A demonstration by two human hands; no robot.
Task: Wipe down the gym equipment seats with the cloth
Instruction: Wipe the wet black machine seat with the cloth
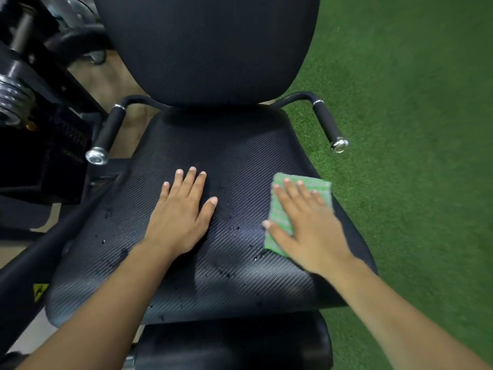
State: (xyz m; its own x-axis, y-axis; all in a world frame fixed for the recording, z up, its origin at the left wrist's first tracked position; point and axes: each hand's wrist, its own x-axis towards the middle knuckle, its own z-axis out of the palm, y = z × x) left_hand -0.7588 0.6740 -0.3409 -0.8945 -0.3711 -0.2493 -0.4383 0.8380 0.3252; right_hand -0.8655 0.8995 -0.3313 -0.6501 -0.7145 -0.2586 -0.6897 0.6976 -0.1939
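"So, what sort of surface is it?"

"A black ribbed seat (226, 161), and wet: water drops (234, 228) speckle its lower half. A tall black backrest (208, 49) rises behind it at the top of the frame. Green turf (413, 129) fills the whole right side. At the upper left there's pale wooden floor (117, 84) and a dark machine with metal weight plates (16, 97)."

"And round the edges?"

"A padded grip sticks out on each side. The left handle (106, 132) is close to the machine, and the right handle (328, 124) hangs over the turf. The seat's right edge borders the turf. Its left edge runs along a black beam with a yellow sticker (40, 291). A second black pad (240, 343) sits below the front edge."

"Where's the cloth?"

"The green cloth (281, 213) lies flat on the seat's right part, near that edge. The right hand (306, 225) presses it down with straight fingers. The left hand (181, 212) lies flat on bare seat at the centre, fingers spread. It's left of the cloth and not touching it. The two hands are apart."
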